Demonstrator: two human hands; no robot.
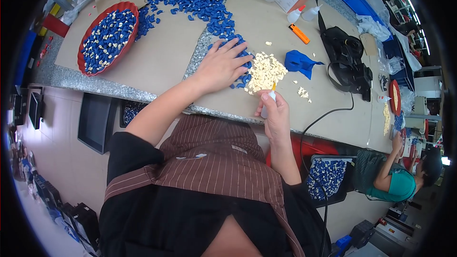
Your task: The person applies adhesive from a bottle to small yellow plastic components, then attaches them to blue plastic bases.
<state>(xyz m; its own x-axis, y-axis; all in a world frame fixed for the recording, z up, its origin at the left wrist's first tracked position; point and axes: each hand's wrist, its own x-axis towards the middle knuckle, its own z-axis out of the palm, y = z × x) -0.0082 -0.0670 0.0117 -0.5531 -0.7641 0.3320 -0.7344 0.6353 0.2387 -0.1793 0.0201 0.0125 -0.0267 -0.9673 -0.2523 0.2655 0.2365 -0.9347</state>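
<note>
My left hand lies palm down with its fingers spread over the near end of a trail of small blue pieces. Right beside its fingertips is a heap of small cream-coloured pieces. My right hand is closed round a small white squeeze bottle with a yellow tip, held upright at the near edge of the heap. Whether the tip touches a piece I cannot tell. Some blue pieces are hidden under my left hand.
A red fluted bowl of blue and cream pieces stands at the left. To the right lie a blue scrap, an orange cutter, two small bottles and a black strapped device with a cable. Another person works farther right.
</note>
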